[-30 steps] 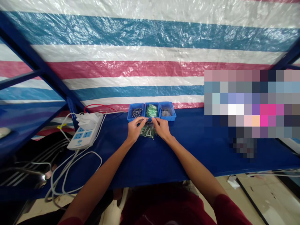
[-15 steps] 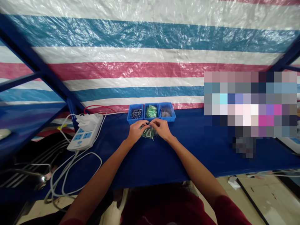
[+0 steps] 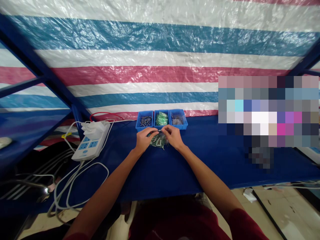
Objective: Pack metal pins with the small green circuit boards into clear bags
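A striped sheet [image 3: 140,35] hangs beyond the blue worktop [image 3: 160,176]. A white power strip [image 3: 83,153] lies at the left, and three blue bins [image 3: 180,127] stand in a row at the far side. Nearer, the left hand [image 3: 144,139] and right hand [image 3: 174,136] flank a greenish heap of small parts [image 3: 158,142], fingertips pinching one thin piece [image 3: 159,130] between them.

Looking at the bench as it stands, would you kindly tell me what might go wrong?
The left hand and right hand pinch a tiny part between them; it might slip into the pile below. The bins sit just beyond, so a bump could spill one. The cord loops near the left forearm and could snag, tugging the strip.
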The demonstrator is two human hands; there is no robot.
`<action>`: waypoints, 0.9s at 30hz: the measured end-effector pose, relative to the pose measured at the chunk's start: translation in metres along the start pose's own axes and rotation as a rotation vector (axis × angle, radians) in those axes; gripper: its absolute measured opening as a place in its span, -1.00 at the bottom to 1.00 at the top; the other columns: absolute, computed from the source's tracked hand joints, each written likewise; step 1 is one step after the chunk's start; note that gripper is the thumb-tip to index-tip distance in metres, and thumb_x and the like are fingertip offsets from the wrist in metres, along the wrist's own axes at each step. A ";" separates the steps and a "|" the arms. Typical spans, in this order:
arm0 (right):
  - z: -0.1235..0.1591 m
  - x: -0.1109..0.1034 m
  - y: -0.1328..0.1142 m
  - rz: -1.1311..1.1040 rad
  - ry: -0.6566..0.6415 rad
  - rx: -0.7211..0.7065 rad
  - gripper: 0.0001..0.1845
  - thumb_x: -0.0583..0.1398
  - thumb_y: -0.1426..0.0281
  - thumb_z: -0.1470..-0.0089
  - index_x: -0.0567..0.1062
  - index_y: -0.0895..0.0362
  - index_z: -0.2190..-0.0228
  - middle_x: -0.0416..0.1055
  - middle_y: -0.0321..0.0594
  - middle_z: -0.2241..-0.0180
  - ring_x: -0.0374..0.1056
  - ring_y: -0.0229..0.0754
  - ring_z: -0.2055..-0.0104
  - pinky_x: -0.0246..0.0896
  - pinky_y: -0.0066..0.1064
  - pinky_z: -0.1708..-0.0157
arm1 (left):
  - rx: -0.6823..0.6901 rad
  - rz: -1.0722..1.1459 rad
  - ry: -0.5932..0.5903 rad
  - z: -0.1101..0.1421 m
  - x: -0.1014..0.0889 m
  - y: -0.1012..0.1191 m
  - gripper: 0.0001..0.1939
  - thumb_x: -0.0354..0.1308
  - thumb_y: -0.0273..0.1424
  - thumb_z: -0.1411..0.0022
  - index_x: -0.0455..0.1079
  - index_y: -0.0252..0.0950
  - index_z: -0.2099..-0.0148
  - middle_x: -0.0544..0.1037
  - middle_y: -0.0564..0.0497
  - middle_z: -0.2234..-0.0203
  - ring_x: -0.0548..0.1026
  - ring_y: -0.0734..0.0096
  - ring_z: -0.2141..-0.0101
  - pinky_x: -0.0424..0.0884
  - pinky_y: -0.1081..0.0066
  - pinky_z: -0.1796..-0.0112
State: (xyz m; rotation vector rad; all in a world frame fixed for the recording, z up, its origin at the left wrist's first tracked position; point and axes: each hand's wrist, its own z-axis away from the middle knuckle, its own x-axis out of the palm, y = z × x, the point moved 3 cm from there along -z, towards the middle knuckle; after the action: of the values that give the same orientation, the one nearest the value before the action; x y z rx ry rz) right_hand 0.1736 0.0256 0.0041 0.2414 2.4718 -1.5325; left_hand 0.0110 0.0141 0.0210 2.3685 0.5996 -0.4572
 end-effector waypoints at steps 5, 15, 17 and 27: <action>0.000 -0.004 -0.002 0.045 0.057 -0.018 -0.72 0.11 0.22 -0.15 0.46 0.13 0.45 0.43 -0.24 0.49 0.33 -0.20 0.45 0.21 -0.42 0.44 | -0.022 -0.024 0.021 0.001 -0.001 -0.005 -0.80 0.15 -0.28 -0.27 0.50 -0.27 0.31 0.61 0.00 0.40 0.55 0.38 0.37 0.45 0.41 0.25; 0.002 -0.003 -0.004 0.055 0.024 -0.124 -0.72 0.12 0.19 -0.17 0.50 0.13 0.31 0.47 -0.20 0.36 0.31 -0.25 0.49 0.23 -0.42 0.44 | -0.040 -0.041 -0.111 0.000 0.000 -0.004 -0.69 -0.01 -0.31 -0.36 0.39 -0.30 0.41 0.48 0.05 0.55 0.44 0.49 0.49 0.34 0.50 0.36; 0.001 -0.003 -0.003 0.061 0.013 -0.130 -0.72 0.13 0.18 -0.16 0.50 0.12 0.31 0.47 -0.20 0.35 0.32 -0.24 0.47 0.23 -0.42 0.43 | -0.057 -0.024 -0.136 -0.001 0.000 -0.003 -0.67 -0.01 -0.31 -0.36 0.38 -0.30 0.44 0.47 0.05 0.56 0.44 0.50 0.50 0.34 0.50 0.37; 0.003 0.003 -0.002 0.088 -0.039 -0.008 -0.54 0.02 0.11 -0.23 0.43 0.12 0.53 0.33 -0.29 0.60 0.28 -0.24 0.52 0.15 -0.45 0.46 | -0.191 0.164 0.017 0.001 0.002 -0.007 -0.77 0.16 -0.24 -0.24 0.51 -0.30 0.30 0.60 0.02 0.48 0.55 0.39 0.47 0.48 0.42 0.33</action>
State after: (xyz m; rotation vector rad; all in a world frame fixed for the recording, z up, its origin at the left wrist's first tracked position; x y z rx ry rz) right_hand 0.1703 0.0220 0.0035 0.3113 2.4029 -1.4778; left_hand 0.0088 0.0186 0.0158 2.2194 0.4314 -0.2934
